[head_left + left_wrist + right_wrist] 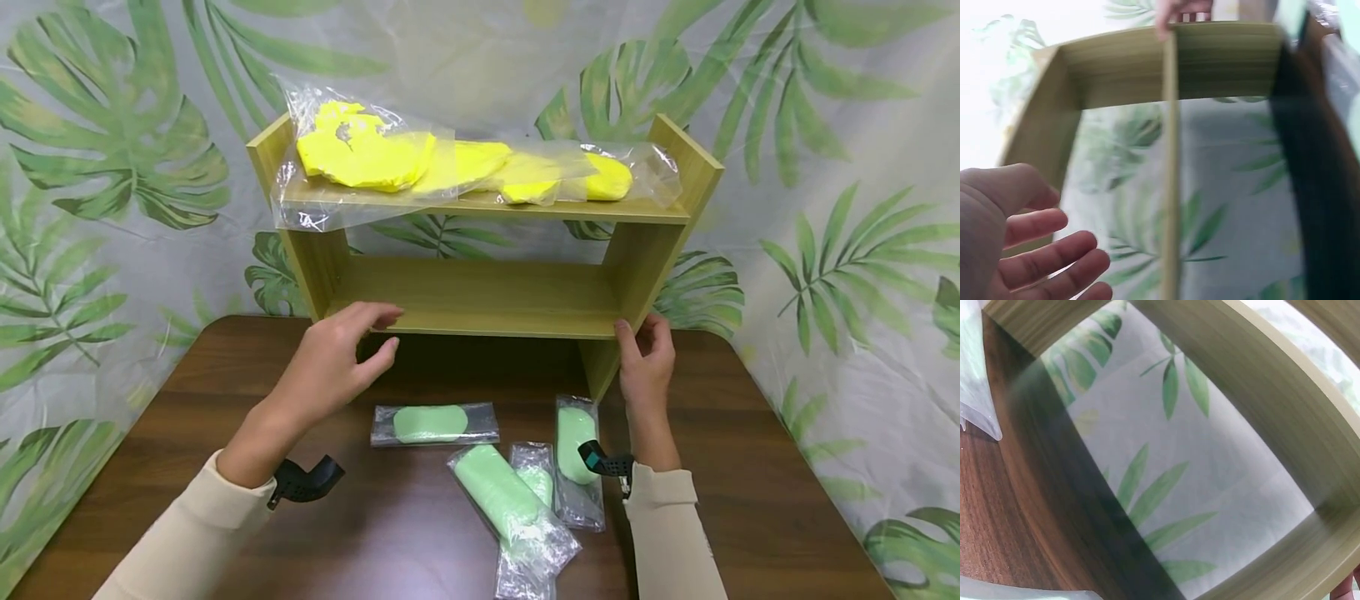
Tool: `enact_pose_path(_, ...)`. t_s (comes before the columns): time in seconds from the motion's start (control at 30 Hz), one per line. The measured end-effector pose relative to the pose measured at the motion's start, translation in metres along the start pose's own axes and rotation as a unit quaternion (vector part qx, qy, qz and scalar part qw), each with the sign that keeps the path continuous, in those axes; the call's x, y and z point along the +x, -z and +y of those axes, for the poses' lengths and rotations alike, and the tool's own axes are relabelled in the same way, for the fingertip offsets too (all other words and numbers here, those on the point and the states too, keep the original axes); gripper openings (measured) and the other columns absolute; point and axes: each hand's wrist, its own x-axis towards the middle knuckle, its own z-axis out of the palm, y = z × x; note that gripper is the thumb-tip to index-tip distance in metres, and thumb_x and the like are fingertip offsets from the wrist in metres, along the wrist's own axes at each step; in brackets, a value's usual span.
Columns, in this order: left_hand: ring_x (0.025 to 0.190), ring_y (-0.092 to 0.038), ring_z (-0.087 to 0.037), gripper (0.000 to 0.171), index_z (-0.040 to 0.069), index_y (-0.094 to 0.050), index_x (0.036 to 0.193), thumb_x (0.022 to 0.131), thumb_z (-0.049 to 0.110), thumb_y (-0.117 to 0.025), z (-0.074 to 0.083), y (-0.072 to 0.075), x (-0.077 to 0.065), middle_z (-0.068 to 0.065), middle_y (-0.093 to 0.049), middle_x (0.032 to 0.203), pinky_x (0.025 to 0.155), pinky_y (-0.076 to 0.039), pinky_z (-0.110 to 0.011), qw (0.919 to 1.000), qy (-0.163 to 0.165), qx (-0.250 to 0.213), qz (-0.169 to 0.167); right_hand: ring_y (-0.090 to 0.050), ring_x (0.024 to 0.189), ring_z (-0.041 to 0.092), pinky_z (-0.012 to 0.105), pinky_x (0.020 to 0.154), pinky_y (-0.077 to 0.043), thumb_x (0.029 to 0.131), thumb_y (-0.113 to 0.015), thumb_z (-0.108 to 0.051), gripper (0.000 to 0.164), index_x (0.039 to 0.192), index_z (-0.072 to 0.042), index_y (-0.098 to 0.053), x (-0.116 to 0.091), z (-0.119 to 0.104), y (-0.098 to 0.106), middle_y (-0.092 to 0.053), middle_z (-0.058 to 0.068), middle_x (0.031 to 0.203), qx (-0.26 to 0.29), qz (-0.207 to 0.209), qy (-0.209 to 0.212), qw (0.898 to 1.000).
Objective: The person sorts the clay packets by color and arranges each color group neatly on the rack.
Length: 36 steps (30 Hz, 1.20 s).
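Note:
A two-tier wooden shelf (480,296) stands on the dark table. My right hand (648,367) grips its right side panel (651,250) at the height of the lower board, thumb at the front edge and fingers on the outer side. Near the left end of that board, my left hand (341,350) hovers with its thumb and fingers spread apart, holding nothing. The left wrist view shows the same hand (1041,244) with loosely bent fingers beside the shelf. Yellow items in clear plastic bags (367,154) lie in a row along the top board.
In front of the shelf lie several pale green pieces in clear wrappers. One packet (431,423) lies crosswise, another (576,446) stands lengthwise by the right panel, and a slanted one (498,492) overlaps others. A leaf-patterned cloth (832,275) hangs behind the table (337,542).

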Motion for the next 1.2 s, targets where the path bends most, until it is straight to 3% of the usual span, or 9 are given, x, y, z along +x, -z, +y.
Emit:
enact_pose_path(0.2,0.107,-0.062,-0.024,0.033,0.009,-0.062,0.122,0.092,0.022,-0.066,-0.017,-0.03,-0.014,-0.006,-0.064,0.118,0.087,-0.049,-0.045,0.9946,0.048,-0.002,-0.091,-0.054,0.085,0.012,0.023,0.075,-0.042,0.093,-0.06,-0.007,0.022,0.11,0.007,-0.055,-0.001,0.001,-0.001,-0.058,0.001,0.094,-0.004,-0.002,0.004,1.0)
enact_pose_path(0.43,0.111,-0.059,-0.026,0.043,0.009,-0.06,0.127,0.089,0.027,-0.069,-0.031,-0.061,-0.031,-0.008,-0.061,0.123,0.089,-0.048,-0.046,0.984,0.084,0.01,-0.157,-0.054,0.084,0.012,0.023,0.074,-0.042,0.092,-0.061,-0.004,0.022,0.108,0.009,-0.054,-0.001,0.0,-0.002,-0.058,0.001,0.093,0.004,-0.002,0.012,1.0)
enact_pose_path(0.6,0.106,-0.059,-0.029,0.051,0.005,-0.059,0.127,0.085,0.028,-0.074,-0.035,-0.08,-0.04,-0.011,-0.062,0.118,0.086,-0.049,-0.046,0.9801,0.081,0.028,-0.179,-0.053,0.085,0.012,0.023,0.075,-0.042,0.092,-0.061,-0.006,0.021,0.108,0.007,-0.055,-0.001,-0.001,-0.001,-0.057,0.001,0.093,0.002,0.001,0.007,1.0)
enact_pose_path(0.77,0.112,-0.056,-0.032,0.056,0.003,-0.058,0.129,0.083,0.031,-0.075,-0.036,-0.096,-0.049,-0.013,-0.06,0.121,0.091,-0.046,-0.047,0.9754,0.091,0.023,-0.2,-0.054,0.086,0.013,0.023,0.076,-0.042,0.093,-0.06,-0.007,0.02,0.108,0.004,-0.056,-0.001,-0.002,-0.001,-0.057,0.001,0.094,-0.005,0.0,-0.003,1.0)
enact_pose_path(1.0,0.11,-0.056,-0.031,0.062,0.004,-0.059,0.128,0.078,0.035,-0.08,-0.041,-0.112,-0.061,-0.011,-0.06,0.119,0.091,-0.045,-0.047,0.9754,0.084,0.014,-0.203,-0.053,0.086,0.013,0.023,0.075,-0.042,0.093,-0.06,-0.007,0.019,0.108,0.003,-0.056,-0.001,-0.001,-0.001,-0.057,0.001,0.094,-0.004,0.0,-0.001,1.0)
enact_pose_path(1.2,0.106,-0.055,-0.032,0.066,0.004,-0.06,0.128,0.074,0.035,-0.082,-0.042,-0.121,-0.067,-0.012,-0.061,0.116,0.086,-0.043,-0.048,0.9756,0.079,0.034,-0.202,-0.053,0.086,0.014,0.024,0.075,-0.042,0.093,-0.061,-0.008,0.018,0.108,0.001,-0.057,-0.001,-0.001,-0.001,-0.057,0.0,0.094,-0.004,0.002,-0.007,1.0)
